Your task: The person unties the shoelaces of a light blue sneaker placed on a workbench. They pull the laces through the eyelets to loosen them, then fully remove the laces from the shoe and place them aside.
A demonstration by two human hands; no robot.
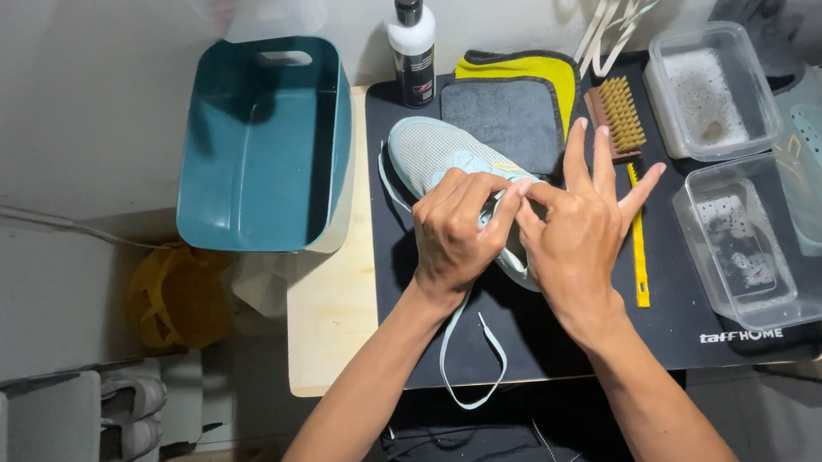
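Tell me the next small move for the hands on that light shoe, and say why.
Probably pull the lace a little further through the eyelet. The left hand and right hand pinch together over the pale mint shoe on the black mat, and a long loop of lace hangs slack toward the person, so there seems to be slack to take up.

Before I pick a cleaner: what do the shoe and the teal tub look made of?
The shoe under both hands looks like pale mint knit mesh, going by its dotted weave. The teal tub seems smooth moulded plastic with a soft sheen and a cut-out handle.
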